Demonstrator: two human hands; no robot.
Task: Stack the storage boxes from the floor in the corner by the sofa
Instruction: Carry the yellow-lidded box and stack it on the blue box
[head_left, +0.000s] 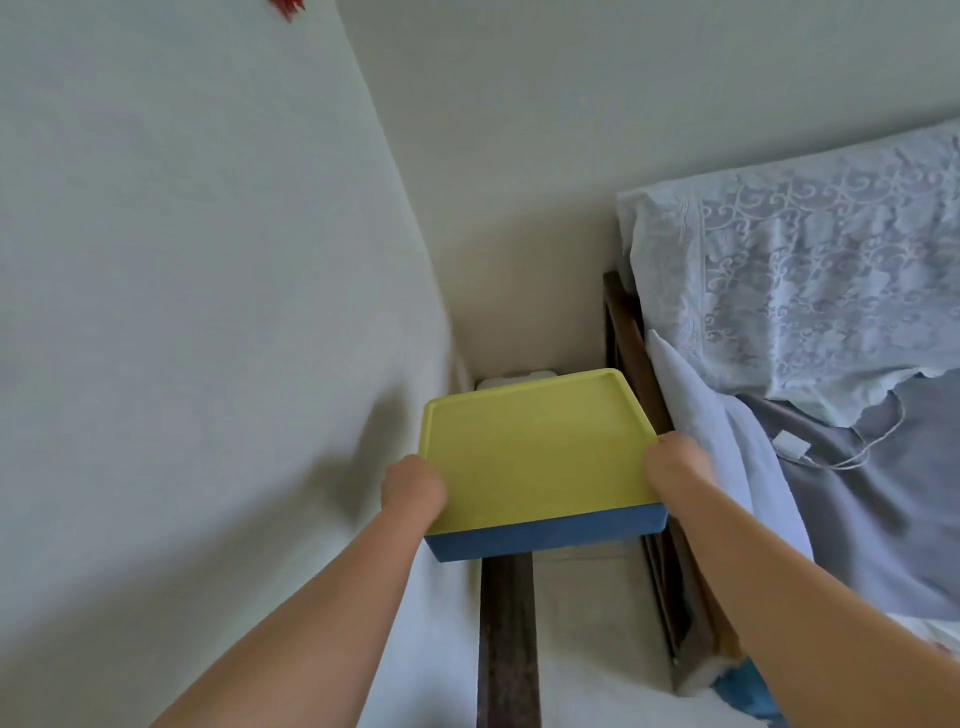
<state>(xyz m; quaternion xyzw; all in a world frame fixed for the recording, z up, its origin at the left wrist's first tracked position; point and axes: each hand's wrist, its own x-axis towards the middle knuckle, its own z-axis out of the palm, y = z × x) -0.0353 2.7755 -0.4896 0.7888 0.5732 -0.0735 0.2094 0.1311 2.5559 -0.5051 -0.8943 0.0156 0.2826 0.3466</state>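
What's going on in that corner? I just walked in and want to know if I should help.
A person holds a blue box with a yellow lid in both hands, the left hand and right hand gripping opposite sides. It hangs over the narrow gap between the wall and the sofa. A white object shows just behind it.

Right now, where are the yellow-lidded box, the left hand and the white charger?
yellow-lidded box (540, 447): head view, middle of lid.
left hand (413, 491): head view, knuckles.
white charger (790, 446): head view, plug body.
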